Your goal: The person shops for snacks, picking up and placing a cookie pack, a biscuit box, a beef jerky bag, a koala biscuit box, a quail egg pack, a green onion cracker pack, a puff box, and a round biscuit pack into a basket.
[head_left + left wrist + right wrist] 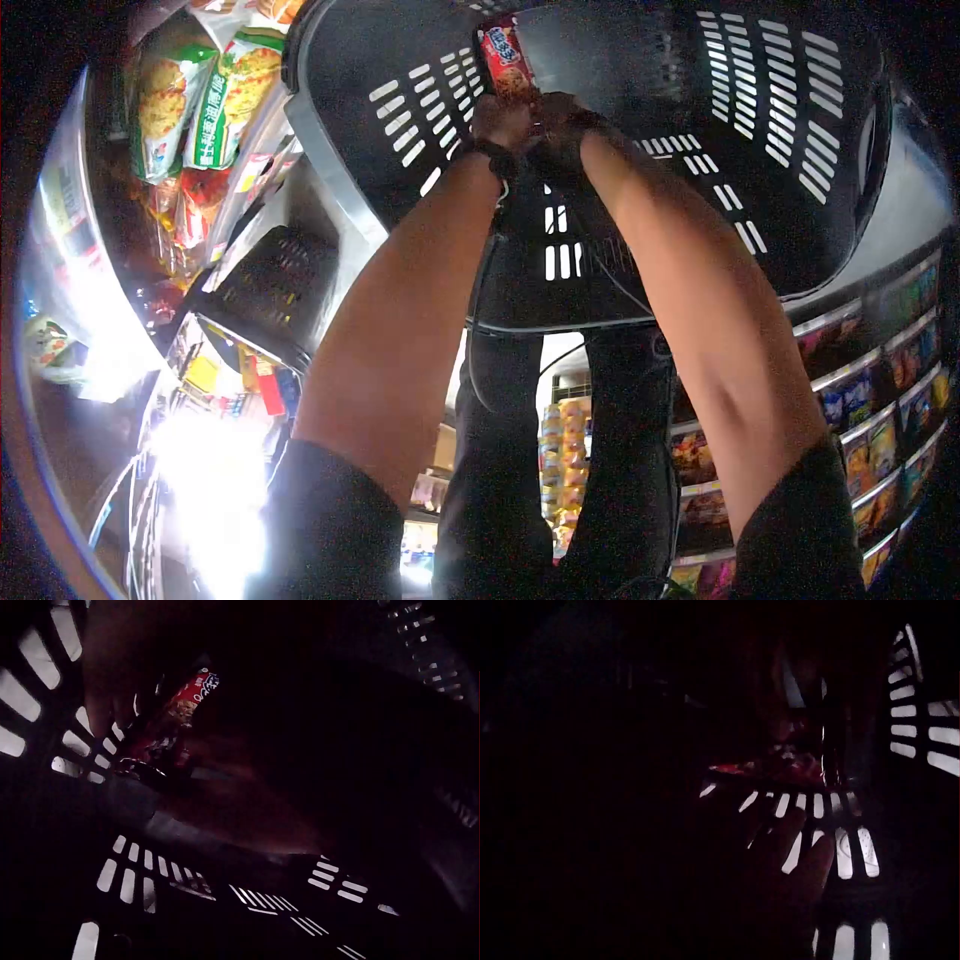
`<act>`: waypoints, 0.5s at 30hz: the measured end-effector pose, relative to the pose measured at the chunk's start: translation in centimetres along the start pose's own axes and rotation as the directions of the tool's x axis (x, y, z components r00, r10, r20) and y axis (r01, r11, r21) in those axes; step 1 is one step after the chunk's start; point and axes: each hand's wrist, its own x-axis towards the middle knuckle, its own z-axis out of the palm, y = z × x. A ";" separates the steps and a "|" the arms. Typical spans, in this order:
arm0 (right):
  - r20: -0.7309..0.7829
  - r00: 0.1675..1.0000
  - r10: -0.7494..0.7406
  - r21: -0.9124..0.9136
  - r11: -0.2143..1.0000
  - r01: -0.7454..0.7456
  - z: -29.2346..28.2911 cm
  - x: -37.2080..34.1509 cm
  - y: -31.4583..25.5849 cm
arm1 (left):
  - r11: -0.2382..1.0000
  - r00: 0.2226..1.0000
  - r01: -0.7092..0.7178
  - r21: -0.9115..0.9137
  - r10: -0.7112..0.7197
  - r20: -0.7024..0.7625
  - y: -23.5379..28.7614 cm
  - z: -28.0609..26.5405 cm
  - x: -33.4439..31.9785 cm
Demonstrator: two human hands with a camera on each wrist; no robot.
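Observation:
A red cookie pack with printed cookies and white-blue lettering stands out inside a large black slotted basket. My left hand grips its near end, with a dark band at the wrist. Close beside it, my right hand meets the same end, its fingers mostly shadowed in the head view. In the dark left wrist view the pack lies between the left fingers and the right hand. The right wrist view shows the pack's glossy end above right-hand fingers.
At the upper left, green-and-white snack bags sit on a shelf. A smaller dark basket is below them. Shelves of colourful packets line the lower right. Bright light glares at the lower left. A cable hangs by the legs.

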 end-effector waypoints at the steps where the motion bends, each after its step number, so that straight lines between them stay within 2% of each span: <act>1: 0.103 0.959 -0.264 -0.546 0.791 0.277 0.8 5.3 3.8 | 0.991 0.999 -0.031 -0.132 0.029 -0.014 -1.3 0.9 1.2; 2: 0.198 0.839 -0.507 -0.896 0.254 0.365 1.8 10.6 7.7 | 0.990 0.986 -0.138 0.039 0.141 -0.084 -1.9 1.2 0.9; 3: 0.007 0.883 -0.469 -0.812 0.513 0.279 1.0 9.2 6.2 | 0.949 0.953 -0.234 0.211 0.266 -0.142 -2.3 1.2 0.6; 4: -0.173 0.907 -0.385 -0.654 0.733 0.187 0.6 5.7 3.3 | 0.870 0.900 -0.308 0.386 0.398 -0.178 -2.5 1.0 0.6; 6: -0.244 0.930 -0.274 -0.482 0.867 0.129 -1.0 -2.5 0.9 | 0.957 0.958 -0.239 0.164 0.260 -0.121 -4.4 1.1 0.4; 8: -0.106 0.940 -0.326 -0.584 0.785 0.206 -4.7 -9.8 -0.3 | 0.812 0.907 -0.382 0.441 0.422 0.009 -6.2 1.0 -0.1; 10: -0.116 0.871 -0.478 -0.617 0.721 0.314 -5.7 -12.0 2.5 | 0.434 0.794 -0.517 0.737 0.566 0.224 -5.1 -0.4 -3.8; 11: -0.139 0.816 -0.560 -0.624 0.690 0.367 -6.0 -12.5 4.7 | 0.397 0.787 -0.540 0.742 0.549 0.280 -3.9 -1.4 -7.1; 12: -0.154 0.763 -0.627 -0.627 0.659 0.415 -6.2 -12.8 7.5 | 0.738 0.924 -0.340 0.583 0.376 0.063 -4.7 -0.9 -8.7; 13: -0.160 0.686 -0.710 -0.652 0.598 0.467 -5.8 -12.0 11.4 | 0.851 0.975 -0.211 0.481 0.216 0.046 -4.6 -1.2 -10.3; 14: -0.176 0.729 -0.662 -0.562 0.676 0.478 -7.0 -17.1 9.3 | 0.924 0.998 -0.056 0.378 0.050 0.027 -4.6 -1.4 -11.9; 15: -0.192 0.768 -0.611 -0.465 0.746 0.477 -8.3 -22.6 7.0 | 0.935 1.000 -0.009 0.356 0.001 0.022 -4.8 -1.7 -13.0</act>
